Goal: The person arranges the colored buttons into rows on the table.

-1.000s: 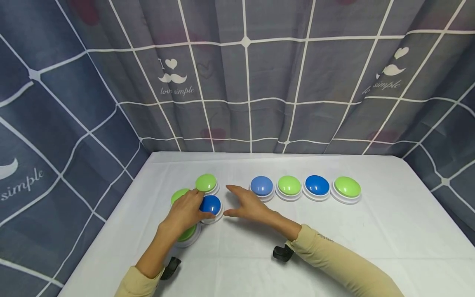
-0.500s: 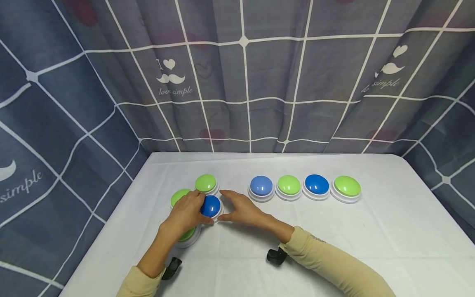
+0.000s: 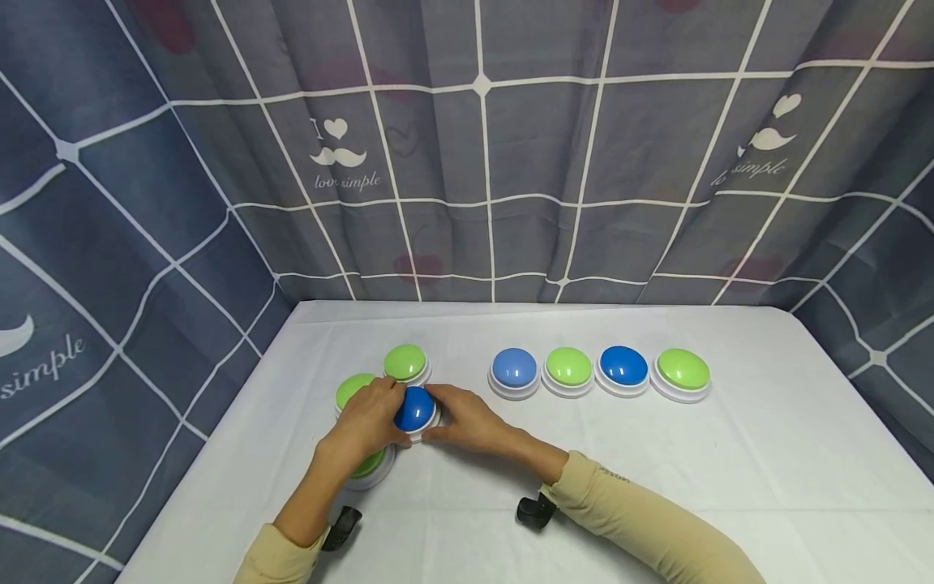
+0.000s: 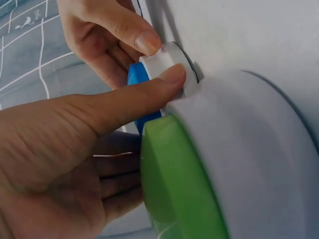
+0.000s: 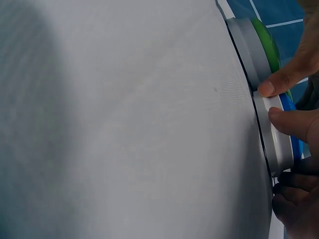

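Observation:
A blue push button (image 3: 414, 408) with a white round base sits on the table between both hands. My left hand (image 3: 368, 418) grips it from the left, its thumb on the white base in the left wrist view. From the right, my right hand (image 3: 470, 418) holds the same base between thumb and fingers. Around my left hand are several green buttons: one behind (image 3: 404, 361), one to the left (image 3: 354, 387), partly covered by the hand, and a front green button (image 4: 174, 174), large in the left wrist view and half hidden in the head view.
To the right stands a row: a pale blue button (image 3: 514, 368), a green button (image 3: 568, 366), a darker blue button (image 3: 623, 366) and another green button (image 3: 683, 369). A white cloth covers the table (image 3: 620, 438). A grey checked curtain (image 3: 525, 146) hangs behind and at the sides.
My right hand has moved left, from just beside the blue button onto its base. My left hand has stayed on it with only a slight shift. The other buttons have not moved.

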